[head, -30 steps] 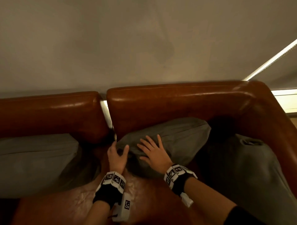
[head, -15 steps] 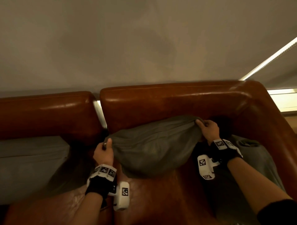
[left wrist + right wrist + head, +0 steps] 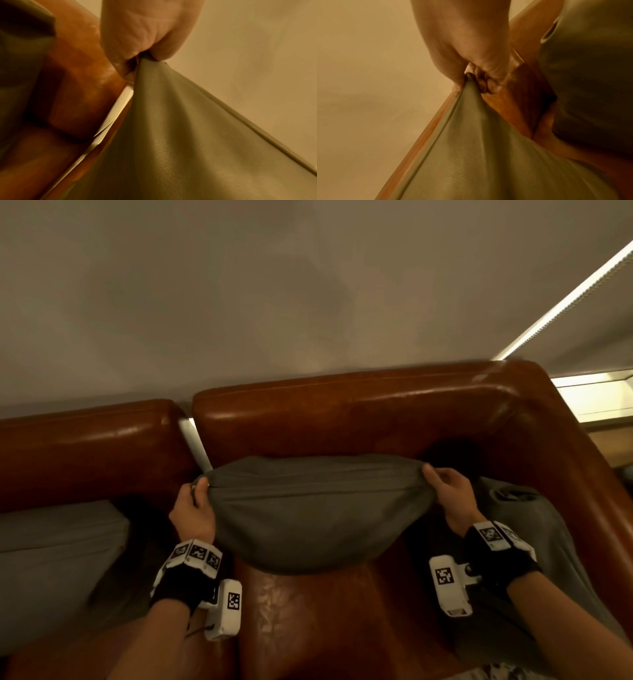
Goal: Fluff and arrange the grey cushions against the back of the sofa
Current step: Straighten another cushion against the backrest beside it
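Observation:
A grey cushion (image 3: 315,511) hangs stretched between my two hands in front of the brown leather sofa back (image 3: 342,422). My left hand (image 3: 200,491) pinches its upper left corner (image 3: 147,59). My right hand (image 3: 435,481) grips the upper right corner (image 3: 469,78). The cushion's belly sags down to the seat (image 3: 308,611). A second grey cushion (image 3: 51,559) lies on the left seat. A third grey cushion (image 3: 534,559) slumps against the right armrest.
The sofa's right armrest (image 3: 582,474) curves round close to my right hand. A gap with a pale strip (image 3: 195,440) splits the two back sections. A plain wall (image 3: 308,285) rises behind the sofa. A lit ledge (image 3: 596,402) shows at the far right.
A second ago both hands lay on the slumped cushion. They took its top corners, lifted it and pulled it taut, and it now hangs higher and wider.

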Demonstrator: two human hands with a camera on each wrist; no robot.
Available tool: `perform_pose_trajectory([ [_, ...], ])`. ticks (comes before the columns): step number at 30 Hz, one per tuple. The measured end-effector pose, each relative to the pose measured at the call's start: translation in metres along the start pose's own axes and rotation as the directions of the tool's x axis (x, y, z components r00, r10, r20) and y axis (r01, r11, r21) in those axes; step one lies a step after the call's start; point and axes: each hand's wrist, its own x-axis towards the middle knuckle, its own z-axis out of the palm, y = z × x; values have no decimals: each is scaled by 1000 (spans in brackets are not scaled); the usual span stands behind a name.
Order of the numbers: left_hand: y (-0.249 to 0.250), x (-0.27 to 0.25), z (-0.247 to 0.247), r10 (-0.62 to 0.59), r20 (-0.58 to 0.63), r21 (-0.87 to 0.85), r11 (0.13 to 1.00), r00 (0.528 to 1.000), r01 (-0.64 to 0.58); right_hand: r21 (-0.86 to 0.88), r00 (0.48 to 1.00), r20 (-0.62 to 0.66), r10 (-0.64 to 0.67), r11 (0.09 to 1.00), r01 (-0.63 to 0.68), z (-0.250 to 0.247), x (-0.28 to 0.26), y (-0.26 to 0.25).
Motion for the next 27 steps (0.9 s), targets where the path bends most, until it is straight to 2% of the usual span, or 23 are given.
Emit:
perform_pose_trajectory([
  [2,3,1,0,-13,-28,12,1000,1000,13,43,996,-42,-75,996,76,0,0,-4],
  [4,6,-1,6,-43,-33,23,999,999,44,124,993,-82,-80,988,90,1,1,-7],
  [6,8,-2,13,-84,-56,15,996,995,85,124,988,-135,-72,988,89,5,1,-8],
  [10,-1,-6,19,-184,-101,-27,983,978,182,-181,958,-214,-193,971,155,6,-6,-9],
  [13,-14,-16,7,-166,-71,-2,986,984,166,-369,954,-169,-247,914,171,-4,-15,-5],
  [17,-23,-26,-8,-179,-23,26,983,984,179,-462,944,-87,-318,852,244,-4,-20,-11],
  [19,-21,-15,-3,-177,-15,24,984,984,177,-455,938,-65,-340,847,275,7,-13,-19],
  [22,-12,3,12,-154,-14,22,988,988,154,-389,957,-82,-280,893,227,24,11,-18],
  [25,-9,8,25,-124,-56,-19,992,991,123,-320,970,-95,-224,929,183,33,30,-3],
  [27,-17,6,31,-145,-70,-65,988,987,140,-273,977,-57,-206,944,184,33,30,12],
])
